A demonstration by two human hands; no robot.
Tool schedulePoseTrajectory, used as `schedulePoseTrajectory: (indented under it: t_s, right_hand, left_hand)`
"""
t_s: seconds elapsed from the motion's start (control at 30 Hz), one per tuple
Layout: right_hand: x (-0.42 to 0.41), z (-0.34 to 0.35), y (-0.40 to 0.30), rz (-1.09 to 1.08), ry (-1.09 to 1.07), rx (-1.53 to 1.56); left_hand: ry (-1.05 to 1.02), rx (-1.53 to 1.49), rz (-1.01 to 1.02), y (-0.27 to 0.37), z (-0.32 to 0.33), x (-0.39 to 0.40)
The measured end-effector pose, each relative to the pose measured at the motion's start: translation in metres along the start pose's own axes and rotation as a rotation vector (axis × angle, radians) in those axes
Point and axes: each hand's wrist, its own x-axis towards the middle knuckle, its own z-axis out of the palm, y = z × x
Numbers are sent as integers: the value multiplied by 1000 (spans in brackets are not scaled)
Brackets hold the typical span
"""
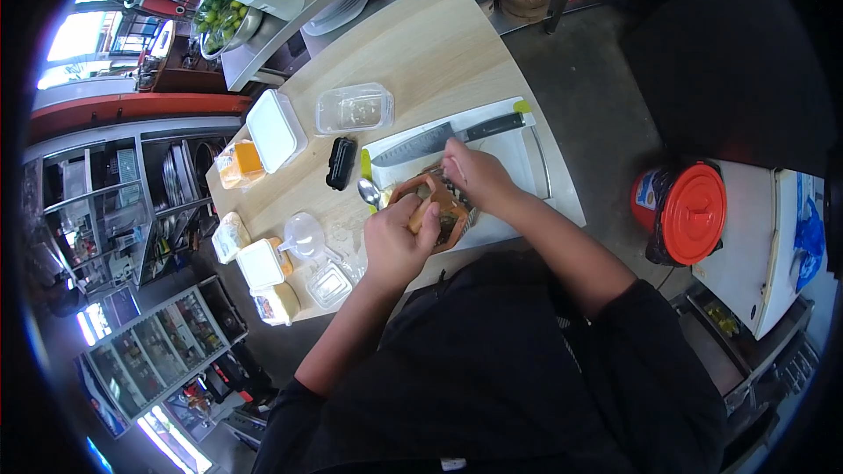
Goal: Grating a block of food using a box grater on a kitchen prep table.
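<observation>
My left hand (400, 237) is closed on a wooden piece, perhaps a pestle or handle, at the opening of a brown angular vessel (450, 237). My right hand (477, 174) has its fingers curled at the vessel's far right side; what they hold is hidden. The vessel stands over a white cutting board (514, 164) with green corners. Beyond it on the board lies a kitchen knife (421, 145) with a black handle (495, 126). A metal spoon (369, 191) rests at the board's left edge, beside some pale food.
Left on the wooden table (428, 46) are a black case-like object (341, 163), a clear plastic container (355, 108), a white-lidded tub (272, 130), orange cheese (249, 160) and a plastic funnel (304, 236). A red lidded bin (694, 214) stands on the right.
</observation>
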Motion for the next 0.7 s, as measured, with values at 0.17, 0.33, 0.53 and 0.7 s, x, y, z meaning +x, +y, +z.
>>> schedulePoseTrajectory:
  t_s: [0.17,0.33,0.53,0.7]
  right_hand:
    - [-12,-5,-4,29,-3,-17]
    - [-8,-5,-2,47,-10,-36]
    - [-13,-6,7,31,-40,-70]
    - [-10,-7,1,90,-78,-87]
  left_hand:
    - [15,18,17,1,-2,0]
    - [31,17,29,-2,1,2]
    - [33,30,23,4,-2,2]
    - [35,28,11,1,0,1]
